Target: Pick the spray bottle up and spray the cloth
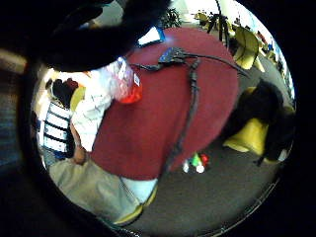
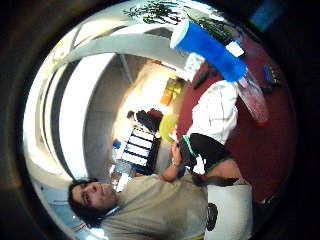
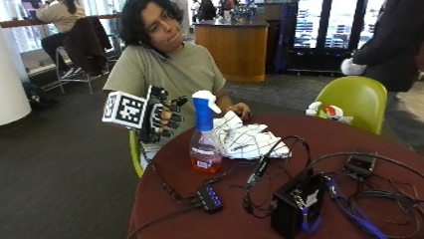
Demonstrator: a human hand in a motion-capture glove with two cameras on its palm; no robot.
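A spray bottle (image 3: 205, 142) with a blue and white head and reddish liquid stands upright on the round red table (image 3: 371, 137), near its edge in front of the person. My gloved right hand (image 3: 164, 119) hovers in the air just beside the bottle, apart from it, fingers loosely bent and holding nothing. A white cloth (image 3: 250, 140) with dark lines lies crumpled right behind the bottle. The person's bare hand (image 3: 240, 109) rests at the cloth's far edge. Both palm views look at the bottle (image 2: 215, 50) (image 1: 126, 84) and the cloth (image 2: 216, 112) (image 1: 91, 113) from close by.
A black box (image 3: 298, 204), a small hub (image 3: 209, 199) with blue lights and several tangled cables (image 3: 371, 194) cover the near half of the table. A green chair (image 3: 354, 102) stands at the far side, with a small white and red item (image 3: 328, 112) by it.
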